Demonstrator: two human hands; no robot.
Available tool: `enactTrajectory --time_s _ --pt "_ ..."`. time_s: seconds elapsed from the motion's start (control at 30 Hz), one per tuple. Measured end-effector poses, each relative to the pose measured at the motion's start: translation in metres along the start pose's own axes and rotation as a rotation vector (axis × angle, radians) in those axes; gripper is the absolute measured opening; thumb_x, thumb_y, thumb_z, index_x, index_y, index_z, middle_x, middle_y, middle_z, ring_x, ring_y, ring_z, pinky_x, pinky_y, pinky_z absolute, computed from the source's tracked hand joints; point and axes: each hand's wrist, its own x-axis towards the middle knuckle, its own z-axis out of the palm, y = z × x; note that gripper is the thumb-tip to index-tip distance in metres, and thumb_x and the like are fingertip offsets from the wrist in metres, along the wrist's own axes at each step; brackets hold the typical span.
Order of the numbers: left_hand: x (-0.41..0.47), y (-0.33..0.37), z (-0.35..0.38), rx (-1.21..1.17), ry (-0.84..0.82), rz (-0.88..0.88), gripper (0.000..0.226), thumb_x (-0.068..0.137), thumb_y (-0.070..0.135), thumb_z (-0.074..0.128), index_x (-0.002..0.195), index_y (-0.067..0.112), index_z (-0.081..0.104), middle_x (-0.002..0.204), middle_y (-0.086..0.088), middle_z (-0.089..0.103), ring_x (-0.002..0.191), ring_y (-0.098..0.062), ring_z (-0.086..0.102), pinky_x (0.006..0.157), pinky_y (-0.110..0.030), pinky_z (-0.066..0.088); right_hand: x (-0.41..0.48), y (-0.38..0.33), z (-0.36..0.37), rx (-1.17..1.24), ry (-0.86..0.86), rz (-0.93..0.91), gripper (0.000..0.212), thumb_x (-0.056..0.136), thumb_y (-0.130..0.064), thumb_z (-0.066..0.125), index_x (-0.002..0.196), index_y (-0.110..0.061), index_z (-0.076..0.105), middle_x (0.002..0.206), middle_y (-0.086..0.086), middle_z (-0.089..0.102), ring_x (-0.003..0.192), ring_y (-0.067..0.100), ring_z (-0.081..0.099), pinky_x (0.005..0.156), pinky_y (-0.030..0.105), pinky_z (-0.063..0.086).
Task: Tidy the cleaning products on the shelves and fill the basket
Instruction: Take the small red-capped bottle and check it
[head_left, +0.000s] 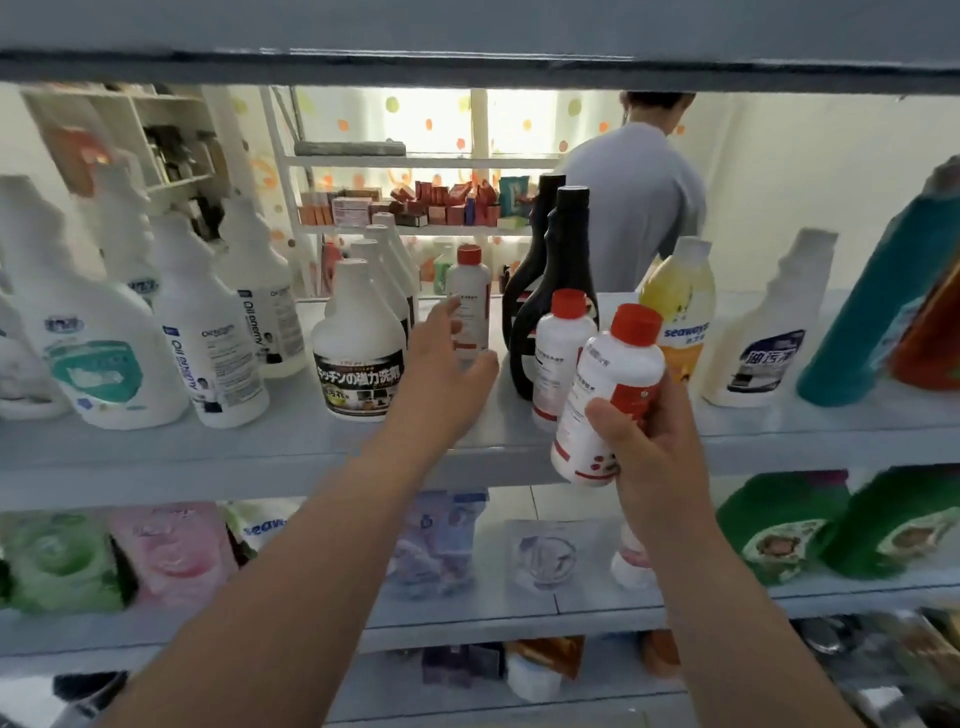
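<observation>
My right hand (652, 441) grips a small white bottle with a red cap (608, 384), tilted, just in front of the middle shelf (291, 452). A second white red-capped bottle (561, 353) stands on the shelf right behind it. My left hand (444, 364) reaches into the shelf with fingers spread, around a third red-capped bottle (470, 296) standing farther back; whether it touches the bottle is unclear. Two black bottles (550, 270) stand between these.
White spray bottles (358, 338) and jugs (104, 353) line the shelf's left; a yellow bottle (680, 306), white bottle (763, 338) and teal bottle (878, 301) stand at right. Refill pouches (171, 551) fill the shelf below. A person (639, 197) stands behind the shelving.
</observation>
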Motion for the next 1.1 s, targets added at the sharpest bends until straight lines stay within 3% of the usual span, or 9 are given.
enactTrajectory --time_s 0.1,0.17,0.3,0.43,0.53,0.67,0.77,0.93,1.1 --pt "0.046 0.002 0.019 0.070 0.068 -0.023 0.078 0.096 0.023 0.063 0.158 0.027 0.016 0.151 -0.007 0.029 0.121 -0.013 0.038 0.097 -0.025 0.028 0.015 0.007 -0.009 -0.033 -0.030 -0.013 0.055 0.078 -0.030 0.083 0.117 -0.058 0.055 0.116 -0.031 0.066 0.109 -0.006 0.064 0.076 0.010 0.053" --pt "0.071 -0.002 0.032 0.051 0.114 -0.059 0.081 0.093 0.022 0.065 0.157 0.025 0.015 0.145 -0.006 0.030 0.119 -0.017 0.041 0.095 -0.027 0.031 0.023 0.013 -0.014 -0.049 -0.046 -0.004 0.055 0.083 -0.024 0.079 0.120 -0.054 0.052 0.113 -0.038 0.063 0.107 -0.011 0.062 0.074 0.008 0.052" --pt "0.103 -0.019 0.046 0.048 0.105 -0.180 0.095 0.090 0.027 0.069 0.159 0.023 0.005 0.154 -0.016 0.032 0.136 -0.035 0.043 0.112 -0.048 0.038 0.036 0.018 -0.019 -0.024 -0.090 0.027 0.056 0.081 -0.032 0.078 0.125 -0.053 0.050 0.119 -0.033 0.063 0.112 -0.007 0.061 0.082 0.016 0.051" --pt "0.114 -0.031 0.051 0.112 0.119 -0.206 0.073 0.094 0.020 0.060 0.153 0.014 0.017 0.141 -0.017 0.046 0.126 -0.037 0.052 0.100 -0.042 0.044 0.044 0.021 -0.021 -0.003 -0.117 0.036 0.055 0.081 -0.029 0.080 0.123 -0.051 0.052 0.117 -0.031 0.066 0.112 -0.004 0.063 0.083 0.021 0.052" --pt "0.112 -0.031 0.052 0.242 0.121 -0.231 0.062 0.099 0.022 0.052 0.151 0.006 0.023 0.146 -0.023 0.035 0.126 -0.041 0.048 0.100 -0.043 0.042 0.045 0.024 -0.022 0.000 -0.124 0.028 0.055 0.077 -0.030 0.082 0.120 -0.053 0.054 0.113 -0.033 0.066 0.108 -0.006 0.064 0.081 0.018 0.053" --pt "0.088 -0.026 0.048 0.281 0.110 -0.139 0.057 0.099 0.017 0.055 0.145 -0.002 0.028 0.144 -0.026 0.033 0.123 -0.040 0.049 0.097 -0.042 0.044 0.044 0.028 -0.022 -0.021 -0.128 0.029 0.053 0.075 -0.041 0.074 0.115 -0.068 0.053 0.125 -0.028 0.063 0.118 -0.002 0.061 0.089 0.021 0.052" --pt "0.054 -0.026 0.042 0.238 0.144 -0.040 0.052 0.097 0.016 0.057 0.141 0.002 0.034 0.141 -0.021 0.037 0.120 -0.034 0.048 0.093 -0.034 0.039 0.043 0.030 -0.022 -0.037 -0.136 0.020 0.053 0.078 -0.035 0.071 0.110 -0.074 0.054 0.123 -0.030 0.064 0.117 -0.003 0.061 0.084 0.017 0.053" --pt "-0.007 -0.031 0.025 0.191 0.196 0.145 0.064 0.093 0.014 0.066 0.148 0.002 0.035 0.141 -0.016 0.039 0.123 -0.022 0.042 0.099 -0.028 0.037 0.038 0.033 -0.012 -0.027 -0.110 0.019 0.055 0.078 -0.038 0.074 0.125 -0.056 0.053 0.128 -0.023 0.065 0.119 0.002 0.062 0.091 0.024 0.051" --pt "-0.050 -0.034 -0.011 0.137 0.258 0.178 0.064 0.095 0.033 0.057 0.150 0.010 0.034 0.141 -0.008 0.042 0.123 -0.018 0.046 0.097 -0.032 0.042 0.033 0.035 0.013 -0.051 -0.121 0.032 0.052 0.088 -0.026 0.075 0.132 -0.041 0.051 0.120 -0.027 0.066 0.112 -0.004 0.063 0.088 0.022 0.050"
